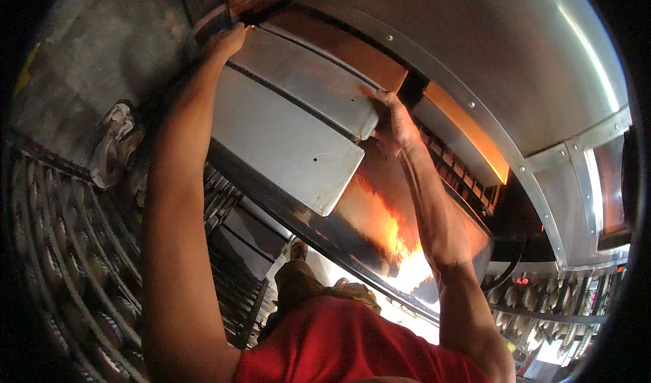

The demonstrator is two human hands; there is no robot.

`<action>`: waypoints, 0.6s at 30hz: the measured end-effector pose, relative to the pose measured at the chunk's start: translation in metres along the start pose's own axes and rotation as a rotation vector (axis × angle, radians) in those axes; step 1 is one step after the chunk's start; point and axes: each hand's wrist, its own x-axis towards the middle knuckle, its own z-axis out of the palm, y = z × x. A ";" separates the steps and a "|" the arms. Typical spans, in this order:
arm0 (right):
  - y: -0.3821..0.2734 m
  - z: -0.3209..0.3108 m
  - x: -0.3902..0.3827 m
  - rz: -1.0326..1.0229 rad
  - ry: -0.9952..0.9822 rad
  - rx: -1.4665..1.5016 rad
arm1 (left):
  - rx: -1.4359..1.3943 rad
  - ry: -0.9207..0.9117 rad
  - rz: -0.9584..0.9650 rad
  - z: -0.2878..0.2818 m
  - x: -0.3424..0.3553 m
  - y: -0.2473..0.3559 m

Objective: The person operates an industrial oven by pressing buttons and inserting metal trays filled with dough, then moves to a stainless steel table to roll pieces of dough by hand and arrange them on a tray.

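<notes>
Both my arms reach forward over a pale grey metal panel (305, 79) that lies behind a second, similar panel (285, 135). At the far left corner of the rear panel, my left hand (230, 42) is closed on its end. My right hand (399, 125) is closed round the opposite end, though its fingertips are partly hidden. A dark gap separates the two panels along their long edges. The front panel has a small hole near its right end, and neither hand touches it. Bright orange flames (403, 254) show below and right of the panels, close under my right forearm.
A riveted metal hood (488, 50) curves overhead at the far right. Ribbed metal bars (74, 261) fill the lower left, with a crumpled cloth (114, 142) above them. Rows of hanging objects (549, 298), perhaps fish, are at the right. An orange-lit strip (468, 135) lies beyond my right hand.
</notes>
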 end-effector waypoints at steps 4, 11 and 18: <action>-0.016 0.010 0.014 0.011 0.032 0.045 | -0.055 -0.019 0.095 0.046 0.108 -0.018; -0.010 0.003 0.013 -0.023 0.215 0.024 | -0.128 -0.050 0.475 0.038 0.145 -0.040; 0.015 0.063 -0.112 0.132 0.143 0.062 | -0.711 -0.218 -0.082 -0.071 -0.047 -0.124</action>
